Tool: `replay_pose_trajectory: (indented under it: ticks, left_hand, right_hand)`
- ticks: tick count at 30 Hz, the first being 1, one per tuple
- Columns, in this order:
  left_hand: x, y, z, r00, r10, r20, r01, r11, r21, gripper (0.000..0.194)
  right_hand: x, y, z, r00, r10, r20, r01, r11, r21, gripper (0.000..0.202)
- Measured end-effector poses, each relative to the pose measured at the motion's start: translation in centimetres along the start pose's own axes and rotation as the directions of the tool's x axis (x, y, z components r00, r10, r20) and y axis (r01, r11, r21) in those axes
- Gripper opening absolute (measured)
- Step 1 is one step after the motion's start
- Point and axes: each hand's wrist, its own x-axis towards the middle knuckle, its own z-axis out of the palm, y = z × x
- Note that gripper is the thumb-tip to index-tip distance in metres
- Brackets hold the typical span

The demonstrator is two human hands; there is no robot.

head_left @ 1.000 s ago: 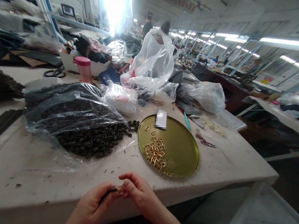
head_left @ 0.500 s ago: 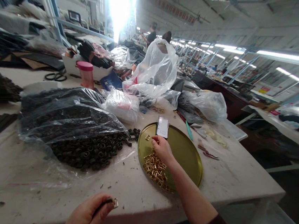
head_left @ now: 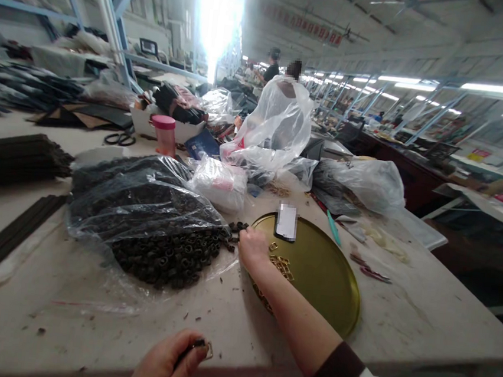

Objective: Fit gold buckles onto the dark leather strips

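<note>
My left hand is at the bottom of the view, its thumb and fingers closed on a dark strip with a small gold buckle at its tip. My right hand reaches over the left rim of a round gold tray, beside a few loose black loops. Its fingers are bent together, and whatever they hold is too small to make out. Gold buckles lie on the tray, partly behind my right forearm. A big heap of black loops spills from a clear plastic bag.
A phone-like card lies on the tray's back edge. Behind are a pink-lidded jar, black scissors, and plastic bags. Dark strips are stacked at left; a teal tool and red-handled snips lie right.
My right hand has moved left from above the buckles to the loose black loops at the tray's rim. The view has shifted, and my left hand still grips the strip with its buckle.
</note>
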Motion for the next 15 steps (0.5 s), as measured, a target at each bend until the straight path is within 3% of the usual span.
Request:
replay_pose_trajectory:
  ticks: [5, 10, 12, 15]
  left_hand:
    - [-0.6, 0.6, -0.4, 1.000, -0.030, -0.008, 0.030, 1.000, 0.001, 0.028]
    - [-1.1, 1.7, -1.3, 1.000, -0.024, -0.020, 0.025, 0.999, 0.039, 0.026]
    - [-1.0, 2.1, -1.5, 1.000, -0.009, -0.012, 0.009, 0.998, 0.059, 0.025]
    - [-0.9, 2.6, -1.7, 1.000, 0.012, -0.012, -0.011, 0.996, 0.083, 0.024]
  right_hand:
    - [-1.5, -0.3, -1.0, 0.998, -0.066, 0.009, 0.065, 0.993, 0.098, 0.013]
    - [-7.0, -1.6, -2.6, 0.990, -0.128, 0.055, 0.099, 0.922, 0.373, 0.006]
    - [-9.4, -2.4, -3.1, 0.987, -0.124, 0.099, 0.032, 0.768, 0.640, 0.006]
    - [-12.3, -3.4, -3.9, 0.960, -0.129, 0.248, -0.187, 0.363, 0.913, 0.026]
